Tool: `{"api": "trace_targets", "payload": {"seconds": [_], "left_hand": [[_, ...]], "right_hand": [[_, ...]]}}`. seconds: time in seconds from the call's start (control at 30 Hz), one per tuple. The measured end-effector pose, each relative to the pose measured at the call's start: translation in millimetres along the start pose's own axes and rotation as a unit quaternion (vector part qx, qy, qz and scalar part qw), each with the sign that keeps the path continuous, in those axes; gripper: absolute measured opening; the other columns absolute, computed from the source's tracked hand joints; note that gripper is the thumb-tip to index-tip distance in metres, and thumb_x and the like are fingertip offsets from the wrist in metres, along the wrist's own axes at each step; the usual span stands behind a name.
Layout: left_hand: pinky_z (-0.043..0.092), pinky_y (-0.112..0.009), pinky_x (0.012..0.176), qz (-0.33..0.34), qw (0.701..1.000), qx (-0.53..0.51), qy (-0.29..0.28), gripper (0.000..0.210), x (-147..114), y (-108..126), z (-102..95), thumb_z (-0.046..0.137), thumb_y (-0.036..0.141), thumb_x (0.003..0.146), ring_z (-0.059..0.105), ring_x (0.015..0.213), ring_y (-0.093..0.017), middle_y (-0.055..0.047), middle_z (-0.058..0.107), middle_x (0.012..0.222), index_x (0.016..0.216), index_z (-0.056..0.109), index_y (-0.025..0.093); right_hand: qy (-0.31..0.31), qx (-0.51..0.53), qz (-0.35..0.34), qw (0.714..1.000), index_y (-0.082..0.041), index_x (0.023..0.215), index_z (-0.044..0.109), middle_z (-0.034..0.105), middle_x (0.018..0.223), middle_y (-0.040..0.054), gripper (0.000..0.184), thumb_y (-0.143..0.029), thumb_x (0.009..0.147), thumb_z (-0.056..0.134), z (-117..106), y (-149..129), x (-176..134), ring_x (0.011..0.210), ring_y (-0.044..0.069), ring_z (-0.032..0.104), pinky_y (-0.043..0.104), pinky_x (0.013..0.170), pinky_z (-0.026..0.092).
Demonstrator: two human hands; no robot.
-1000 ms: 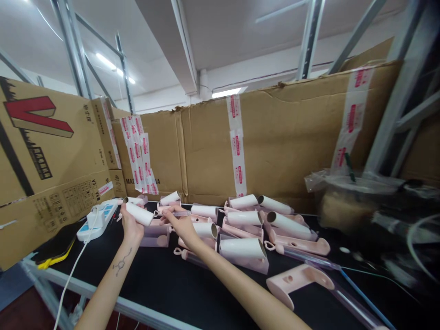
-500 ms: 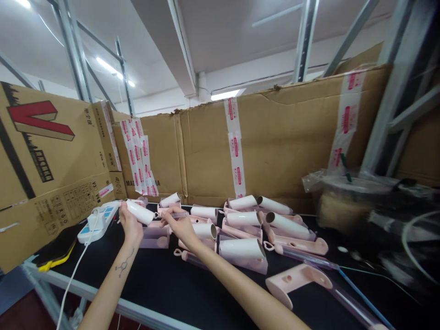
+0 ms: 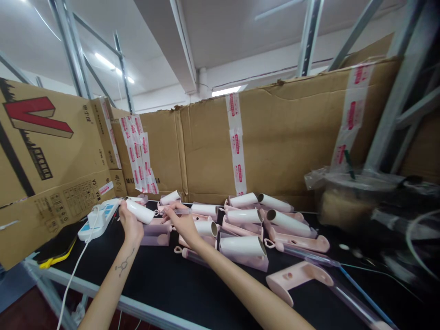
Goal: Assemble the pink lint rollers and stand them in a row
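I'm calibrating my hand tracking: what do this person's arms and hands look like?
The left hand and right hand wear no gloves; no watch or sleeve shows. The left forearm bears a dark line tattoo, a hexagon with branching lines; the right forearm shows no marking.

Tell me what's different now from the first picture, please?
The left hand seems to have turned the tube a little: its dark open end showed at the upper left, and now it doesn't. Nothing was picked up or let go. The right hand still pinches the clear stick. The other tubes and pink holders stayed put.
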State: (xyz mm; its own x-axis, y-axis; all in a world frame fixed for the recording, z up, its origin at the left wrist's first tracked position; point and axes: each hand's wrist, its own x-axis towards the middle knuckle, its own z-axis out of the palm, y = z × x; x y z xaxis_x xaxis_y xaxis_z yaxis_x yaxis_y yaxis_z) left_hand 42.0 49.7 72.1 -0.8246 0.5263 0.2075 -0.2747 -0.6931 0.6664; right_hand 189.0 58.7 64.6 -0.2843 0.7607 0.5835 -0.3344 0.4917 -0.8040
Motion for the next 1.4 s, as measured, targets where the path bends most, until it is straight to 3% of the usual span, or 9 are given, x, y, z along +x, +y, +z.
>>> {"api": "trace_targets", "payload": {"seconds": [0.67, 1.1, 1.27, 1.4], "left_hand": [[0.051, -0.028, 0.064, -0.028, 0.999, 0.009, 0.012, 0.028, 0.8, -2.1, -6.1, 0.037, 0.044, 0.084, 0.060, 0.058, -0.013, 0.002, 0.057, 0.063, 0.084, 0.050, 0.019], [0.049, -0.025, 0.054, -0.003, 0.998, 0.053, 0.018, 0.022, 3.8, -16.9, -16.2, 0.040, 0.040, 0.084, 0.057, 0.051, -0.012, 0.003, 0.056, 0.062, 0.086, 0.049, 0.019], [0.049, -0.025, 0.057, 0.034, 0.997, 0.062, -0.004, 0.028, 5.9, -10.7, -13.2, 0.039, 0.044, 0.084, 0.058, 0.054, -0.012, 0.002, 0.056, 0.065, 0.090, 0.048, 0.019], [0.048, -0.024, 0.059, 0.071, 0.991, 0.091, -0.072, 0.027, 3.1, -3.1, -16.2, 0.049, 0.042, 0.079, 0.058, 0.057, -0.012, 0.002, 0.058, 0.068, 0.096, 0.049, 0.021]], "right_hand": [[-0.014, 0.005, 0.015, 1.000, -0.019, 0.060, 0.051, 0.062, 0.052, -0.0015, 0.026, -0.039, 0.075, 0.059, 5.2, 2.9, -4.5, 0.050, 0.014, 0.062, 0.027, 0.060, 0.051], [-0.023, -0.040, 0.041, 0.998, -0.019, 0.056, 0.051, 0.057, 0.042, -0.0040, 0.021, -0.030, 0.074, 0.058, 5.6, 14.2, -14.3, 0.040, 0.012, 0.057, 0.021, 0.043, 0.043], [0.006, -0.048, 0.041, 0.998, -0.019, 0.054, 0.049, 0.055, 0.040, -0.0044, 0.022, -0.027, 0.073, 0.057, 1.2, 10.8, -12.3, 0.035, 0.012, 0.054, 0.021, 0.039, 0.040], [0.065, -0.047, 0.005, 0.997, -0.019, 0.055, 0.048, 0.056, 0.046, -0.0042, 0.023, -0.029, 0.074, 0.056, -6.7, -20.7, 7.6, 0.037, 0.010, 0.054, 0.021, 0.041, 0.041]]}}
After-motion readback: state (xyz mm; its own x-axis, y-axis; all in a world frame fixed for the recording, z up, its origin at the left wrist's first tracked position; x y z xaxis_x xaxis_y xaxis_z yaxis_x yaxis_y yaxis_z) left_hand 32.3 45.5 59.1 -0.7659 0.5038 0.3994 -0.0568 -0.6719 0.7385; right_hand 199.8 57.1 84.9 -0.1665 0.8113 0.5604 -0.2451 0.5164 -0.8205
